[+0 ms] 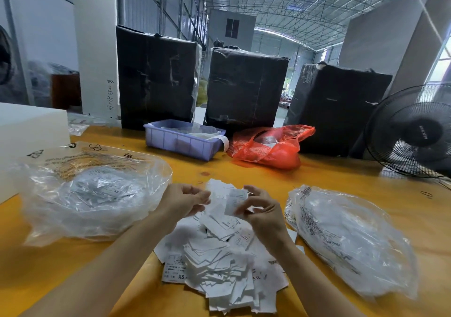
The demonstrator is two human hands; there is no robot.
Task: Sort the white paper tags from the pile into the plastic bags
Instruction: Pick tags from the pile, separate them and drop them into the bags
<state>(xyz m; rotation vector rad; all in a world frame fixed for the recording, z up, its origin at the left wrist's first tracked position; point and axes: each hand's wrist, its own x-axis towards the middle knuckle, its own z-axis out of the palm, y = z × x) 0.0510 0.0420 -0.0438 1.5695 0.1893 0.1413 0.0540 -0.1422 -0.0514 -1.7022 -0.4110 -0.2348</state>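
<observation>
I see the right hand with its grip pinched on one white paper tag, held above the tag pile on the orange counter. The left hand grip is loosely curled and holds nothing. Plastic bags lie at 9 o'clock and 3 o'clock of the pile.

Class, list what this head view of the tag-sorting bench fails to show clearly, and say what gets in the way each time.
- Print on the tag the right hand pinches: too small and blurred.
- Whether the left hand holds anything: its curled fingers hide it.
- Contents of the right plastic bag: motion blur and glare.
- Contents of the red bag: tinted, crumpled plastic.
- The fan: cut off by the right edge.
</observation>
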